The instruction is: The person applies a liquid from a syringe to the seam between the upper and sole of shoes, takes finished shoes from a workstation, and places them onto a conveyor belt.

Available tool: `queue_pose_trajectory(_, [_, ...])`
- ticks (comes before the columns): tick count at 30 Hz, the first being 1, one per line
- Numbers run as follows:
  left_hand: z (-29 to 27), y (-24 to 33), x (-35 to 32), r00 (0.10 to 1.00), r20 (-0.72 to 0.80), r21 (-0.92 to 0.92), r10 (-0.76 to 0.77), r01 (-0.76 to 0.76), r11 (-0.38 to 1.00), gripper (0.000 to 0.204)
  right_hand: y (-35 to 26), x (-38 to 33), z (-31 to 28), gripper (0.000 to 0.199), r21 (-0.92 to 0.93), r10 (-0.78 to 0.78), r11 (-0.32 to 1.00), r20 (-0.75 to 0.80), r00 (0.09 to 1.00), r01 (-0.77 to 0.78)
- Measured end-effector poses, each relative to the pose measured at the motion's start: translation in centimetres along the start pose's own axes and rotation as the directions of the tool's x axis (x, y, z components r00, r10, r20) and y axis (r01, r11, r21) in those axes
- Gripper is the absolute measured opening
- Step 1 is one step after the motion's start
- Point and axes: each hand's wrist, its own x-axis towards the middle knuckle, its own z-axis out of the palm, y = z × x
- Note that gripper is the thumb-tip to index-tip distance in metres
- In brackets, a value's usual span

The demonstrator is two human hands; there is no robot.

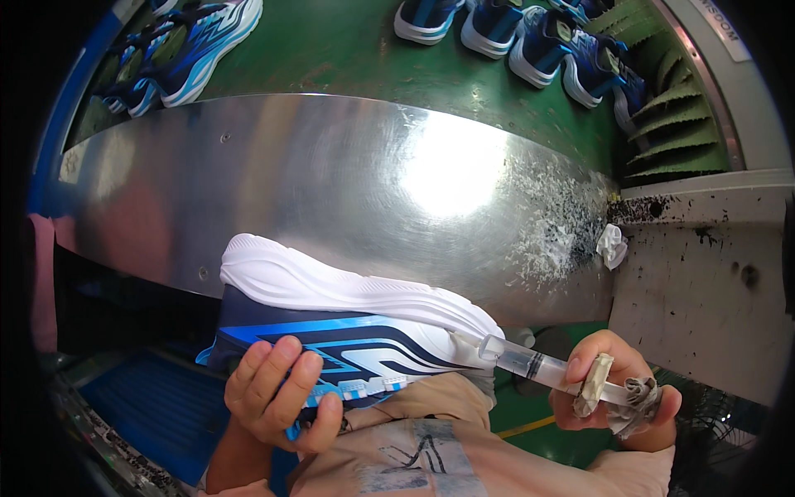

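Observation:
My left hand (277,389) is closed around the upper of a sports shoe (348,335), dark navy and blue with a thick white sole. The shoe lies on its side in the air, sole facing away from me, toe to the right. My right hand (613,385) grips a clear plastic syringe (530,362) by its flange and plunger, both wrapped in tape or cloth. The syringe's tip points left and reaches the seam between upper and sole near the toe. Whether the tip touches the seam I cannot tell.
Before me runs a metal ledge (323,182), with whitish residue (555,240) and a crumpled white scrap (612,247) at its right. Beyond it, a green conveyor belt (331,58) carries similar blue shoes (207,50). Green flaps (679,124) hang at the far right. A blue tray-like surface (157,414) is lower left.

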Motion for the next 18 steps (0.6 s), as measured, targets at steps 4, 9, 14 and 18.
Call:
queue_pose_trajectory(4, [-0.5, 0.1, 1.0, 0.999, 0.044, -0.016, -0.016, 0.017, 1.0, 0.033, 2.0, -1.6, -1.7, 0.102, 0.052, -0.149, 0.988, 0.009, 0.989, 0.148])
queue_pose_trajectory(9, [-1.2, -0.1, 2.7, 0.988, 0.148, -0.079, -0.045, 0.057, 0.995, 0.029, 3.7, -2.9, -3.1, 0.105, 0.089, -0.204, 0.974, -0.066, 0.977, 0.21])
queue_pose_trajectory(14, [-1.5, -0.7, 3.1, 0.985, 0.163, -0.004, 0.059, -0.059, 0.998, 0.047, 4.6, -3.0, -3.5, 0.106, 0.179, -0.216, 0.957, -0.09, 0.972, 0.229])
queue_pose_trajectory(18, [-1.4, -0.2, 4.9, 0.984, 0.171, -0.018, 0.038, -0.036, 0.999, 0.053, 4.3, -3.4, -3.5, 0.108, 0.229, -0.155, 0.957, -0.117, 0.981, 0.179])
